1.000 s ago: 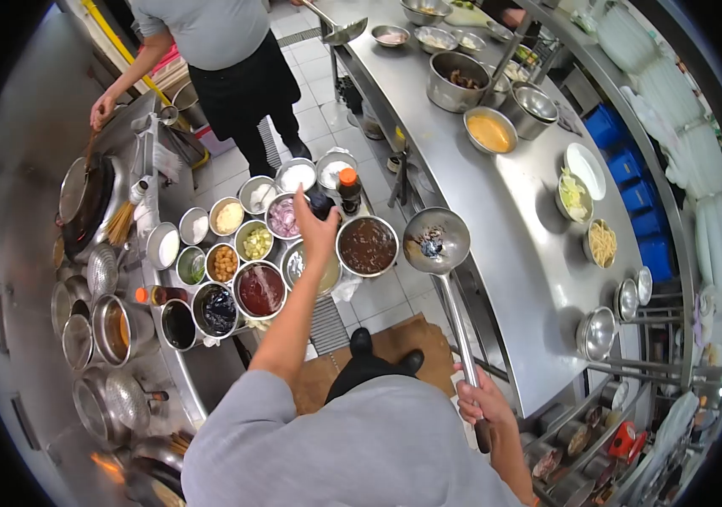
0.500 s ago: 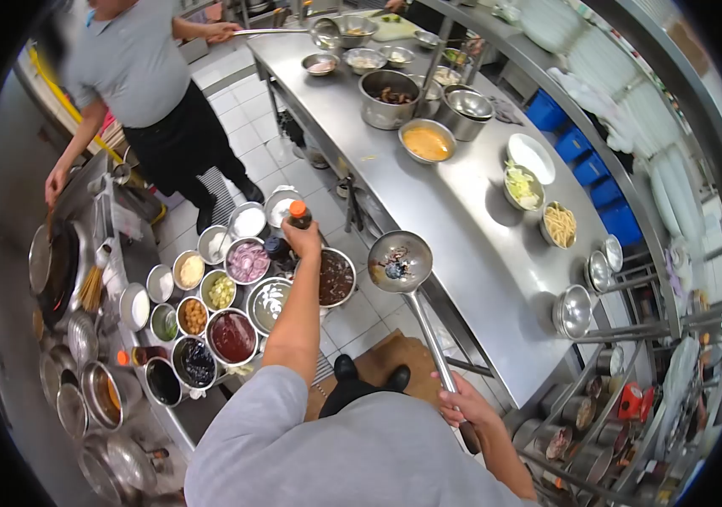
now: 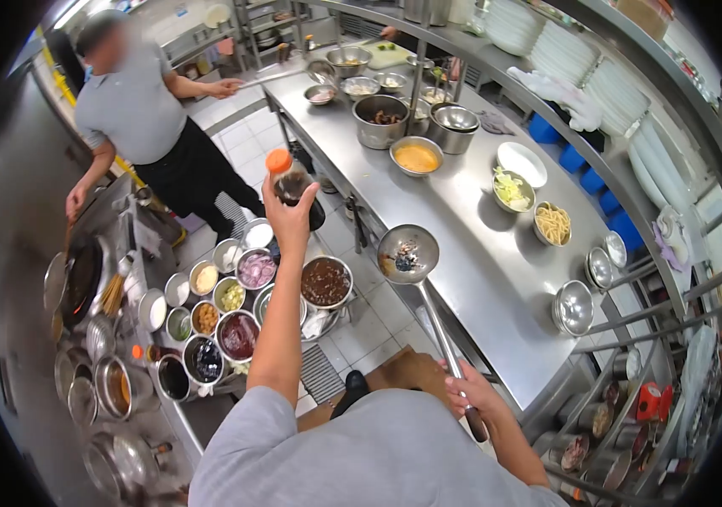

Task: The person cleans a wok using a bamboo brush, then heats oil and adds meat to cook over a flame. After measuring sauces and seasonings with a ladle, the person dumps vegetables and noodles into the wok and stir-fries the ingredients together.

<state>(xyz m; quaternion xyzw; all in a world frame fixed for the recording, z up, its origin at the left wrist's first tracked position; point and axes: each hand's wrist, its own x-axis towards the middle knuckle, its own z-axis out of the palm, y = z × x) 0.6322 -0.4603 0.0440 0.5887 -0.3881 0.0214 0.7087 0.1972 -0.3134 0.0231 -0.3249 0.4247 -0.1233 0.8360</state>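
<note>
My left hand (image 3: pixel 291 211) is wrapped round a bottle (image 3: pixel 293 179) with an orange cap and dark contents, held up above the pots of ingredients. My right hand (image 3: pixel 473 392) grips the long handle of a metal ladle (image 3: pixel 408 253). The ladle's bowl holds dark sauce and some pale matter and hangs by the near edge of the steel table (image 3: pixel 496 287). Below and left of the bottle are pots of sliced purple onion (image 3: pixel 256 269), red sauce (image 3: pixel 237 335) and black sauce (image 3: pixel 204 360). A pot of brown sauce (image 3: pixel 326 281) stands right of my left forearm.
A co-worker (image 3: pixel 137 110) stands at a wok (image 3: pixel 82 279) on the left, one arm stretched toward another ladle. The table carries a bowl of orange liquid (image 3: pixel 416 156), a bowl of yellow strips (image 3: pixel 553 224) and stacked empty bowls (image 3: pixel 573 308). Shelves line the right side.
My left hand has lifted the bottle up from among the pots. The ladle has stayed nearly in place in my right hand. The view has tilted up a little.
</note>
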